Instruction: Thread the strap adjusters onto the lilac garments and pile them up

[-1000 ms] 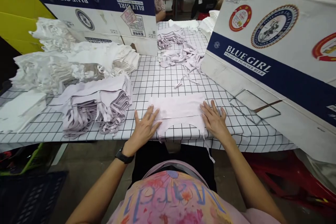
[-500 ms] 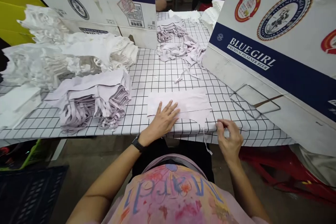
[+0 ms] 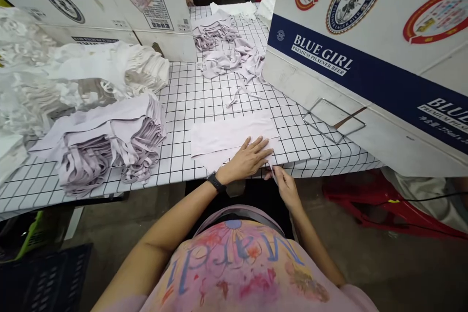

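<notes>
A flat pale-lilac fabric piece [image 3: 226,136] lies near the front edge of the checked tablecloth [image 3: 204,97]. My left hand [image 3: 246,160], with a black watch on the wrist, rests flat on its lower right part, fingers spread. My right hand [image 3: 284,185] is just below the table edge, fingers pinched on a thin strap of the fabric piece that hangs off its right corner.
A stack of lilac fabric pieces [image 3: 106,144] sits at the left, with white fabric heaps [image 3: 73,78] behind. Loose lilac pieces [image 3: 230,58] lie farther back. Large Blue Girl cartons stand at the right [image 3: 365,53] and back left [image 3: 109,5]. A clear flat plate [image 3: 332,119] lies by the right carton. People sit beyond.
My left hand slid right across the fabric piece. My right hand left the fabric's top, dropped below the table edge and pinched the hanging strap. The view shifted right.
</notes>
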`<state>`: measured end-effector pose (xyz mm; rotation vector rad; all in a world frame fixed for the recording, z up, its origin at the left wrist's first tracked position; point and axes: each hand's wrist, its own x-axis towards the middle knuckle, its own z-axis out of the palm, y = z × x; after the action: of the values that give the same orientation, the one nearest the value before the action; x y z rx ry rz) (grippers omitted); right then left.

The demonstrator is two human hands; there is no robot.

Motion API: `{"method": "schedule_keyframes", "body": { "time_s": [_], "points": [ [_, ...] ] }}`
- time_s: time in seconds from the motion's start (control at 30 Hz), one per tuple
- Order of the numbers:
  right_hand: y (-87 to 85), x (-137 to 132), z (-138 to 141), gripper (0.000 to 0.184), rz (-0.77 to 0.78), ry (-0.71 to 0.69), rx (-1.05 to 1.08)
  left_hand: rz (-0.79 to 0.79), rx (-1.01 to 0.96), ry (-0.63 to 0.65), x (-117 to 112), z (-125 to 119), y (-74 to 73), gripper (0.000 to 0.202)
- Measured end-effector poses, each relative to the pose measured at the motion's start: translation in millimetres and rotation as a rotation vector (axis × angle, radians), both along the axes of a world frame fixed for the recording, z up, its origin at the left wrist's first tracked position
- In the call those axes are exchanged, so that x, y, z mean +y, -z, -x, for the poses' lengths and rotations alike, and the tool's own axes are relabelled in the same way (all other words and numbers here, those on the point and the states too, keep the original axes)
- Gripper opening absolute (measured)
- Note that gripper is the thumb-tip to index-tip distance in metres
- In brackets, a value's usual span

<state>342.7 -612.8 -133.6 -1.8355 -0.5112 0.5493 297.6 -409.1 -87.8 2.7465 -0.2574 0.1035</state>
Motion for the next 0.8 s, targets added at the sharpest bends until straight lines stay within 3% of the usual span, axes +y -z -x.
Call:
{"method": "schedule_keyframes", "body": {
  "time_s": [0.17,0.43,0.6,0.8],
  "points": [
    [-1.2,-5.7,3.8,0.042,-0.093,0.021,0.106,-0.018,-0.006,-0.051,-7.7,-1.3,3.0,0.046],
    [-6.5,-8.8,3.3,0.037,0.013,0.037,0.000,-0.033,-0.053,-0.121,-23.9,-6.9,11.6,0.049],
    [-17.3,-38.1,10.1,0.036,0.157,-0.019,-0.086,-0.034,-0.062,-0.127,-24.1,-5.6,12.4,0.051],
    [-35.0,-77.9,26.9,0.039,0.288,-0.088,-0.011,-0.027,-0.067,-0.132,-24.0,-5.3,12.4,0.051]
  ]
}}
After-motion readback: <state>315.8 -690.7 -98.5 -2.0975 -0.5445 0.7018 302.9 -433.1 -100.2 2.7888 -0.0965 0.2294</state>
